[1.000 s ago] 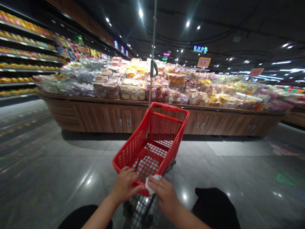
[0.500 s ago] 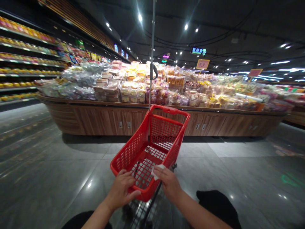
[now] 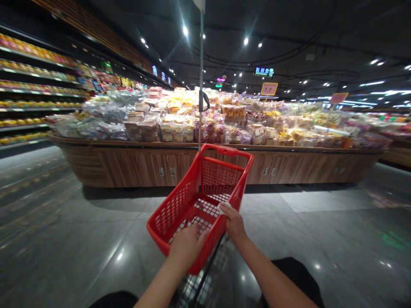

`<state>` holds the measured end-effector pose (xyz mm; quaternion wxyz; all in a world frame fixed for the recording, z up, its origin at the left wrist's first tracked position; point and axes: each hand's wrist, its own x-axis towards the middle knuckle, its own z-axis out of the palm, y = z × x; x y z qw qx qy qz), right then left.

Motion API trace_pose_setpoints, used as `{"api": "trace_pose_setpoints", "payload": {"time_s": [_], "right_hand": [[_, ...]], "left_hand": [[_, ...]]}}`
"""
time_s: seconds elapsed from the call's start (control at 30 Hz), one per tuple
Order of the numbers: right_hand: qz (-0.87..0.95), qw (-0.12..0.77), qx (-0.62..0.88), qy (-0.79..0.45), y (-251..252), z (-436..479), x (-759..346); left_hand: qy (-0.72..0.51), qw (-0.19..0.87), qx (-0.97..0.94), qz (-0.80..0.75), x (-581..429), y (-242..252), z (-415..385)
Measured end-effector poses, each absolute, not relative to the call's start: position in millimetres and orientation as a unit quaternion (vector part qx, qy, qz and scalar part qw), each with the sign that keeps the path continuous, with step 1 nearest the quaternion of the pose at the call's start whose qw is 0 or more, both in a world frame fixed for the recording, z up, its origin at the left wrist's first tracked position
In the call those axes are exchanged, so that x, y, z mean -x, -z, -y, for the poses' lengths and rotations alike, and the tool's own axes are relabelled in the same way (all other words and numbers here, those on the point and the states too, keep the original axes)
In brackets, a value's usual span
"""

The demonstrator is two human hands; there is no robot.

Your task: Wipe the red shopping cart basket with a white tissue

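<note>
A red plastic mesh shopping basket (image 3: 180,209) sits on top of a wire cart (image 3: 195,286) right in front of me. My left hand (image 3: 188,246) lies over the basket's near rim, its fingers reaching inside, with nothing visible in it. On the right wall's rim is my right hand (image 3: 233,222), pinching a small white wipe (image 3: 222,208) against the red plastic. A thin metal pole (image 3: 201,64) rises behind the basket, carrying a black strap loop.
Ahead stands a long wooden display counter (image 3: 128,164) heaped with bagged bread and snacks (image 3: 173,128), with a yellow price sign (image 3: 269,88) above. Packed shelves (image 3: 32,85) line the left. Glossy grey floor tiles (image 3: 80,214) surround the cart.
My right hand with the wipe has slid forward along the basket's right rim. My left hand has shifted rightward over the near rim. The view has tilted slightly.
</note>
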<state>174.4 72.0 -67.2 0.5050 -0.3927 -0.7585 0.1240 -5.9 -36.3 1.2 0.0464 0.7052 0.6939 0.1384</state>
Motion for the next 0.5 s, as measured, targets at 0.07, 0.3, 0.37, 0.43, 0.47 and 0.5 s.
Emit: {"api": "trace_pose_setpoints", "payload": {"time_s": [0.07,0.3,0.37,0.43,0.47,0.5], "right_hand": [[0.760,0.504,0.388,-0.132,66,-67,-171],[0.808,0.459,0.349,-0.123,51,-30,-161],[0.826,0.445,0.328,-0.111,49,-20,-159],[0.834,0.436,0.324,-0.099,48,-19,-163],[0.834,0.434,0.328,-0.093,47,-22,-166],[0.829,0.436,0.339,-0.087,46,-26,-170]], "left_hand": [[-0.125,0.048,-0.700,-0.702,-19,1,29],[-0.093,0.043,-0.696,-0.711,-29,16,25],[-0.087,0.040,-0.693,-0.715,-22,17,29],[-0.081,0.038,-0.687,-0.721,-17,17,35],[-0.077,0.037,-0.686,-0.723,-15,17,38],[-0.074,0.036,-0.685,-0.724,-12,17,41]]}}
